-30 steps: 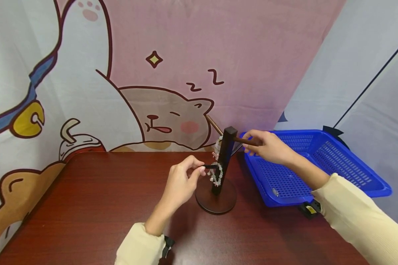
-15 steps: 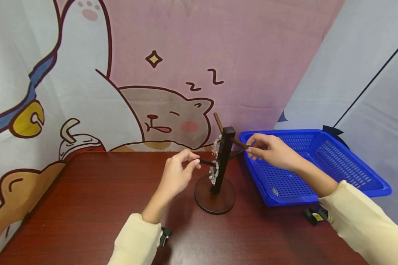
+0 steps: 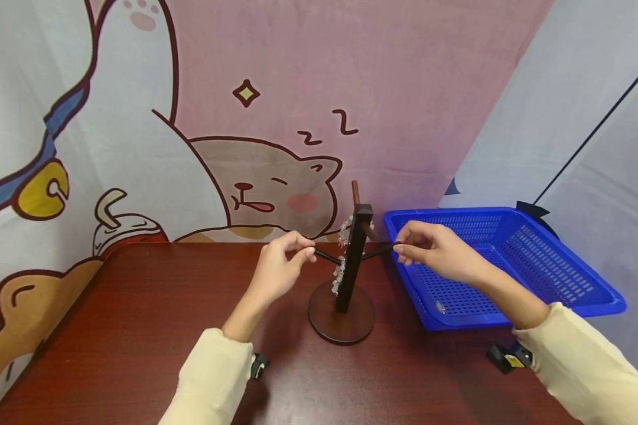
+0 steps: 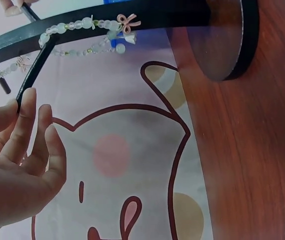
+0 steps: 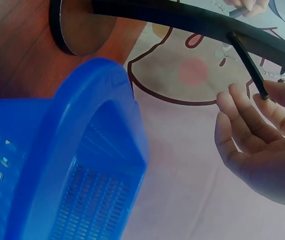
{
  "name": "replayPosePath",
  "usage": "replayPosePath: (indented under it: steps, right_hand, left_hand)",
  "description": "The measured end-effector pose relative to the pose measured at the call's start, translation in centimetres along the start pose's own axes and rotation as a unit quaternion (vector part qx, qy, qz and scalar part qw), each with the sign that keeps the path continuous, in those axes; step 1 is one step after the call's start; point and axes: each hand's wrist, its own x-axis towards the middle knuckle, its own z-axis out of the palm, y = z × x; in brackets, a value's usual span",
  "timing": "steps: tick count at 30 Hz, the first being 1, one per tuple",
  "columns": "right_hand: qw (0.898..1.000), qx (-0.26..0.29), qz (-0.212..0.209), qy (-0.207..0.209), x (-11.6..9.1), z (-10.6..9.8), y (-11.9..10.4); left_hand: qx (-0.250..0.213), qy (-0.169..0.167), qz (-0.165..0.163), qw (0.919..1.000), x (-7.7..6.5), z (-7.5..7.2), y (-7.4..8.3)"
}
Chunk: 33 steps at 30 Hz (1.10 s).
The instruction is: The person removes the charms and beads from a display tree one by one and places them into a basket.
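Jewelry stand (image 3: 351,268): dark post on a round base (image 3: 342,327), standing upright on the reddish-brown surface (image 3: 181,313), left of the blue basket (image 3: 446,323).
Left hand (image 3: 279,265): thumb and forefinger pinch the outer end of the left peg (image 4: 35,72).
Right hand (image 3: 438,251): thumb and forefinger pinch the tip of the right peg (image 5: 249,65); the hand is above the near-left part of the basket.
Lower bracelet (image 4: 77,25): pale beads with a pink bow charm, hanging round the left peg, beside the post.
Upper bracelet (image 3: 344,231): pale beads, near the top of the post, by the brown upper bar (image 3: 355,193).
Basket: perforated walls; a small clear item (image 3: 440,307) inside, too small to identify.
Backdrop writing: two "Z" letters, one larger (image 3: 345,122) and one smaller (image 3: 309,139), above a sleeping cartoon animal (image 3: 276,189).
Yellow label (image 3: 514,360): on the right wrist's black device; unreadable.
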Motion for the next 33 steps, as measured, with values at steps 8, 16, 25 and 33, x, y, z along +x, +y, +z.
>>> replayPosePath:
  steps: [8, 16, 25, 33]
  right_hand:
    - [1.000, 0.008, 0.003, 0.007, -0.5, 0.6, -0.6]
    - [0.999, 0.035, -0.002, 0.006, -0.9, 1.0, -0.8]
    - [0.999, 0.041, -0.012, 0.010, -0.8, 1.1, -0.8]
    - [0.999, 0.044, -0.020, 0.010, -0.7, 1.0, -0.8]
  left_hand:
    - [0.011, 0.001, 0.002, 0.9999, 0.7, -0.2, -0.4]
    - [0.010, 0.011, 0.011, 0.9998, 0.6, -0.2, -0.3]
    - [0.024, 0.015, 0.011, 0.9995, 0.1, -0.3, -0.3]
    - [0.028, 0.034, 0.053, 0.9976, -0.2, -0.7, 0.8]
